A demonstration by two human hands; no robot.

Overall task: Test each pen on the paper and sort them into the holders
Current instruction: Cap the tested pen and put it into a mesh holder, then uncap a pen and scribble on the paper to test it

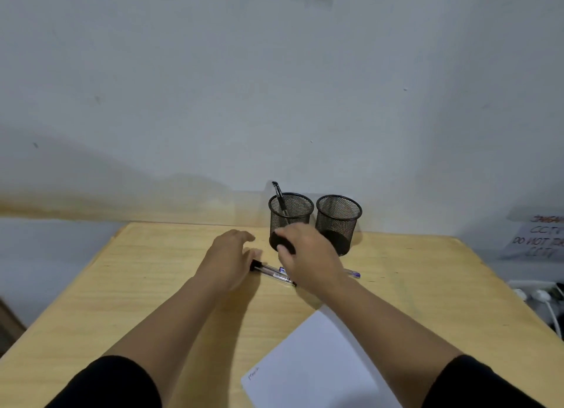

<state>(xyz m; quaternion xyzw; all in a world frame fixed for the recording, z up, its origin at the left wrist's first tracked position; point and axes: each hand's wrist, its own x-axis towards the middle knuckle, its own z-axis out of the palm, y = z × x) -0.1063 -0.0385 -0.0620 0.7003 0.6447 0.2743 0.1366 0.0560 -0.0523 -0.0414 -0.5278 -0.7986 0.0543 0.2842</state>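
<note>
Black sleeves [106, 383] at the bottom edge, both forearms bare and reaching forward over the table [146, 288].

Paper [317, 365] nearest, under the right forearm, lying skewed, one corner pointing away. A small handwritten mark near its left corner; too small to read.

Left hand [227, 259]: palm down, fingers [244, 236] loosely spread and not gripping anything. Black-capped end of a clear pen [268, 271] lies right at the thumb; touching or just short of it, cannot tell.

Right hand [308, 258]: palm down, fingers curled downward over the pens. Whether they are holding one is hidden by the back of the hand, so grip unknown.

Pens on table between the hands: the clear pen runs slantwise from the left thumb toward the right wrist. A blue bit of another pen shows just beside it, at the edge of the right hand. A blue pen [353, 274] tip pokes out on the far side of the right hand.

Two black mesh holders stand upright beyond the fingers, side by side, near the wall [274, 87]. Left holder [291, 212]: directly past the right fingers, its base partly hidden by them, one black pen [279, 198] leaning inside, top sticking above the rim. Right holder [338, 223]: just beside the first, no pen seen in it.

Far right edge: a paper sign [537, 236] with blurred lettering, and white plugs [541, 296] below it.
</note>
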